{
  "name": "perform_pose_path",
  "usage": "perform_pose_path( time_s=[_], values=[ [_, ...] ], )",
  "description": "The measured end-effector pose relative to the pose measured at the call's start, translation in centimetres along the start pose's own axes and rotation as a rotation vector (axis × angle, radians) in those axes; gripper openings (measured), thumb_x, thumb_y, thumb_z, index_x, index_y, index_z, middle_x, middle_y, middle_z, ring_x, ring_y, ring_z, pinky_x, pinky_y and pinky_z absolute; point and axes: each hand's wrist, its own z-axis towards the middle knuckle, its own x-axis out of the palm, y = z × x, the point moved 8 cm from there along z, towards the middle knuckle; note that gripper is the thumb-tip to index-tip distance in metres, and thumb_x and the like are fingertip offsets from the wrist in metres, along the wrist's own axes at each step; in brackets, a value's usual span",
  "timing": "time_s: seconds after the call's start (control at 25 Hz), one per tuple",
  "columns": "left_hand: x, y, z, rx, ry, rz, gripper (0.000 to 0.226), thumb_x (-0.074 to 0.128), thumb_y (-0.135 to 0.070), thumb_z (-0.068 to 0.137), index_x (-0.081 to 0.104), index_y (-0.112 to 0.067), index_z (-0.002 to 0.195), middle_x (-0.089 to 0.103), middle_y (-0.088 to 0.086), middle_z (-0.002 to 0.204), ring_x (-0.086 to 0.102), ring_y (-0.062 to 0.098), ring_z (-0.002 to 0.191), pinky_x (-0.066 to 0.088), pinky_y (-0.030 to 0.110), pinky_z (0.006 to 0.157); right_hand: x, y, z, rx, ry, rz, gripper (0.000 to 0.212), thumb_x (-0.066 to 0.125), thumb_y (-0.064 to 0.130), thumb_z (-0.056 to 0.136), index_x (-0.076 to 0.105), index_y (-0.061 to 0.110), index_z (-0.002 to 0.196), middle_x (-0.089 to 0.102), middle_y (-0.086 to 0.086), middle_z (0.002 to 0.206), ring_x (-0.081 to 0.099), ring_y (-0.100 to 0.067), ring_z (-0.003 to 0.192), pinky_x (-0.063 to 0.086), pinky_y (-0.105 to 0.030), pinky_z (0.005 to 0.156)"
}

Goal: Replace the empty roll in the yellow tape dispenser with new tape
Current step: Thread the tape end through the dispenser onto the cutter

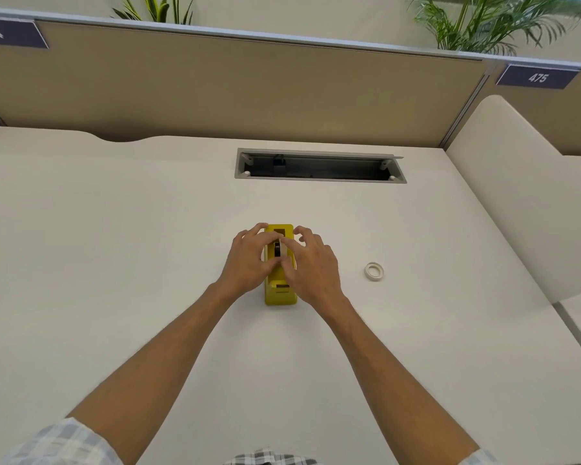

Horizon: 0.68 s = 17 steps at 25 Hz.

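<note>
The yellow tape dispenser stands on the white desk, its cutter end toward me. A whitish roll on a black hub sits in its slot. My left hand grips the dispenser's left side, with its thumb against the roll and its fingers over the far corner. My right hand pinches the roll between thumb and forefinger. The hands hide most of the dispenser's middle. A second small white ring of tape lies flat on the desk to the right, apart from both hands.
An open cable tray is cut into the desk behind the dispenser. A tan partition closes the back and a white side panel the right. Plants stand beyond the partition.
</note>
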Motion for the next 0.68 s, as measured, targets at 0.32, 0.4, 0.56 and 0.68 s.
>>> perform_pose_path(
  time_s=[0.32, 0.4, 0.56, 0.68],
  values=[
    [0.1, 0.0, -0.3, 0.021, -0.026, -0.041, 0.037, 0.066, -0.027, 0.086, 0.061, -0.024, 0.123, 0.059, 0.000, 0.131, 0.043, 0.019, 0.132, 0.022, 0.050, 0.114, -0.7, 0.4, 0.6, -0.018, -0.083, 0.025, 0.024, 0.051, 0.025, 0.096, 0.068, 0.020, 0.113, 0.063, -0.004, 0.113, 0.059, -0.022, 0.098, 0.048, -0.037, 0.077],
    [0.0, 0.0, -0.3, 0.015, -0.026, -0.051, 0.037, 0.065, -0.028, 0.087, 0.061, -0.024, 0.123, 0.059, 0.000, 0.132, 0.044, 0.019, 0.132, 0.021, 0.051, 0.114, -0.7, 0.4, 0.9, -0.006, -0.080, 0.045, 0.024, 0.051, 0.024, 0.096, 0.068, 0.019, 0.112, 0.064, -0.004, 0.111, 0.059, -0.022, 0.097, 0.048, -0.037, 0.078],
    [0.0, 0.2, -0.5, -0.014, -0.037, -0.091, 0.038, 0.065, -0.028, 0.087, 0.061, -0.023, 0.125, 0.056, 0.002, 0.136, 0.043, 0.019, 0.133, 0.019, 0.051, 0.115, -0.6, 0.8, 1.1, -0.018, -0.058, 0.027, 0.026, 0.048, 0.023, 0.096, 0.067, 0.018, 0.113, 0.063, -0.005, 0.111, 0.058, -0.023, 0.097, 0.046, -0.037, 0.080],
    [0.1, 0.3, -0.5, -0.021, -0.027, -0.090, 0.039, 0.067, -0.030, 0.086, 0.061, -0.023, 0.124, 0.056, 0.002, 0.136, 0.042, 0.018, 0.134, 0.017, 0.050, 0.116, -0.9, 0.9, 0.9, -0.046, -0.072, -0.023, 0.027, 0.046, 0.025, 0.098, 0.067, 0.020, 0.115, 0.064, -0.004, 0.106, 0.058, -0.022, 0.094, 0.045, -0.036, 0.079]
  ],
)
